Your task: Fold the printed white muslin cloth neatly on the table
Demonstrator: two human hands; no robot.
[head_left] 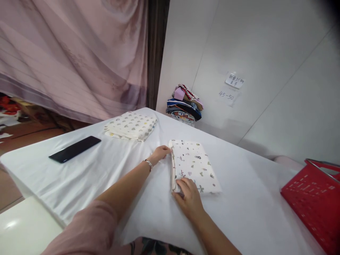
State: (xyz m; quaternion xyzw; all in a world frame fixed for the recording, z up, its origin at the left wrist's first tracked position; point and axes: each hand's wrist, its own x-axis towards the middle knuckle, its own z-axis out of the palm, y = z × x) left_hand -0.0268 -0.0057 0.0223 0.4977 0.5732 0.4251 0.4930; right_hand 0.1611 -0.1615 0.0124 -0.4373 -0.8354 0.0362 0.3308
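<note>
The nearer folded cloth [195, 164] is white with tiny pictures scattered over it in grey, green, pink and black, and the farther folded cloth [131, 125] is creamy white with rows of grey spots and a little yellow. The tablecloth [244, 198] is plain white, the phone [75, 149] is black, the basket [316, 198] is bright red, and the sleeve [87, 226] is soft pink. The curtain [79, 53] is pink with a purple-grey band, and the pile of cloths [184, 105] mixes purple, red, blue, black and brown.

The left arm [129, 187] wears a dusty-pink sleeve [86, 226] and a silvery bracelet [148, 165].
</note>
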